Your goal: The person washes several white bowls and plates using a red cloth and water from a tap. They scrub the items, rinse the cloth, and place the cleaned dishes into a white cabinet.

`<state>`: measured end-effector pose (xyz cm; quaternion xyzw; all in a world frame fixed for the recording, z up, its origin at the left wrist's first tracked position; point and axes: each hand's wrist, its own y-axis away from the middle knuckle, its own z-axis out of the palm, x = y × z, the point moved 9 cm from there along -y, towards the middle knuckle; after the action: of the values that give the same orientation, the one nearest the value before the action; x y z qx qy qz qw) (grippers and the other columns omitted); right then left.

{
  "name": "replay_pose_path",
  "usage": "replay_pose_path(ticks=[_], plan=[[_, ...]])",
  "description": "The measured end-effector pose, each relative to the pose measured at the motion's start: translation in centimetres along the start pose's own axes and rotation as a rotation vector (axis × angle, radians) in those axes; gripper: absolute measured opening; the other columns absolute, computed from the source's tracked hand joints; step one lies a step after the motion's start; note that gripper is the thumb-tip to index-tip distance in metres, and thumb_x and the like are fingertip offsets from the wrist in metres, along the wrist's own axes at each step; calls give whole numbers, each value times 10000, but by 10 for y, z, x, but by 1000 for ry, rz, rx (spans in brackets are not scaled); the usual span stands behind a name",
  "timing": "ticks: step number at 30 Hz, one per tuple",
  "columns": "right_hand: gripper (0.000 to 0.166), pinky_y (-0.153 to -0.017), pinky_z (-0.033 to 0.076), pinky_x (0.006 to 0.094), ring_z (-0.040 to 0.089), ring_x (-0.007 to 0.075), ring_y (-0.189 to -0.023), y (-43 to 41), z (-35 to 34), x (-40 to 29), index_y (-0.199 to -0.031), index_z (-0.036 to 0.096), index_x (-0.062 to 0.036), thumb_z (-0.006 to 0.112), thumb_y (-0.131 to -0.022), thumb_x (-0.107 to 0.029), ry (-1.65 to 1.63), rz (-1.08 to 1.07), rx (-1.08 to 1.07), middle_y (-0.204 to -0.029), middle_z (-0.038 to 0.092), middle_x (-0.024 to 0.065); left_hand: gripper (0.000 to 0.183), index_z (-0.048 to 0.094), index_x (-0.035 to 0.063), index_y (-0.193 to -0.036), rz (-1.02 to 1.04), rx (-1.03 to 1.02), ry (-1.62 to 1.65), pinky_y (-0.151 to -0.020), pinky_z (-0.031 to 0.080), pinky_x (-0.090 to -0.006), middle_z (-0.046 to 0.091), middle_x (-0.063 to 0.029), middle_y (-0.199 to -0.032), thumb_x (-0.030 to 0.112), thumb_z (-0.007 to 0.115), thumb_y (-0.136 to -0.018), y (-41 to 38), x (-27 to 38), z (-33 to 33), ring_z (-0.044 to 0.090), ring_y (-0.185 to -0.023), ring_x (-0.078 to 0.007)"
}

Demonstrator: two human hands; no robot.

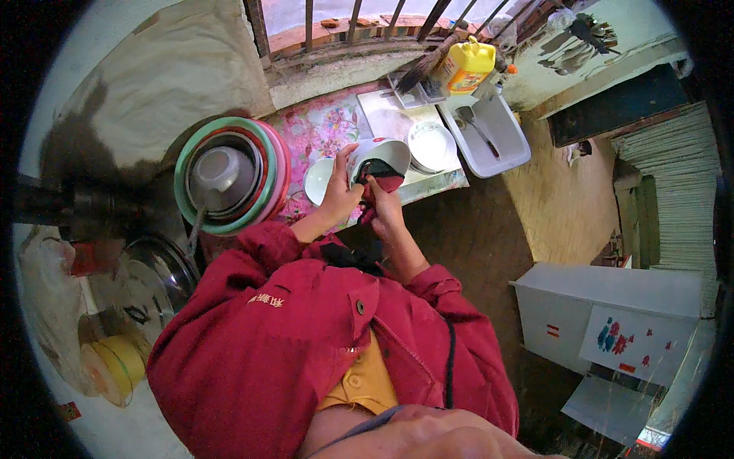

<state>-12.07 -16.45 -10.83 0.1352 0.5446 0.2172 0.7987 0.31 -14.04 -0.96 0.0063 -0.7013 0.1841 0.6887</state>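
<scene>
My left hand (342,192) holds a white bowl (395,152) with red decoration on its outside, tilted so that its mouth faces right and toward me. In my right hand (385,209) is a dark red and black cloth (390,182), pressed partly inside the bowl. Just left of my left hand, another white bowl (316,182) rests on the table's pink floral cover (335,121). Beyond the held bowl, to the right, stands a stack of white plates (433,144). The cloth's lower end hangs below my right hand.
Nested basins (181,172) with a ladle (218,170) stand at the left. On the right, a white plastic basin (513,143) contains a spatula (479,131). Behind are a yellow jug (467,64), a hand broom (421,70) and window bars (351,23). A white cabinet (553,321) stands lower right.
</scene>
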Motion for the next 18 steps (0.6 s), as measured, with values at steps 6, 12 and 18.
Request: replay_pose_path(ticks=[6,12,18], plan=[[233,-629,488,333,613,211,-667,2,-2,-105,-926,564,-11,705,-804,-150,899,-713,116,-753,638,96,736,319,120,-1339,-89,-257,-89,-960,363,-311,444,-147,-1201,-82,459,-645,3,-4,-8,458,-1113,-243],[352,-788,462,339,606,249,-858,16,27,-117,-1034,528,9,716,-790,-161,433,-699,151,-923,630,156,729,292,137,-1364,59,77,97,-892,399,-278,470,-76,-1158,-83,495,-700,-12,35,-18,450,-1071,-154],[295,-673,484,332,624,213,-734,7,21,-122,-971,554,-35,726,-782,-182,862,-697,96,-833,656,118,775,259,159,-1387,-157,-177,-8,-902,399,-287,510,-89,-1129,-64,508,-689,-1,14,-18,491,-1046,-183]])
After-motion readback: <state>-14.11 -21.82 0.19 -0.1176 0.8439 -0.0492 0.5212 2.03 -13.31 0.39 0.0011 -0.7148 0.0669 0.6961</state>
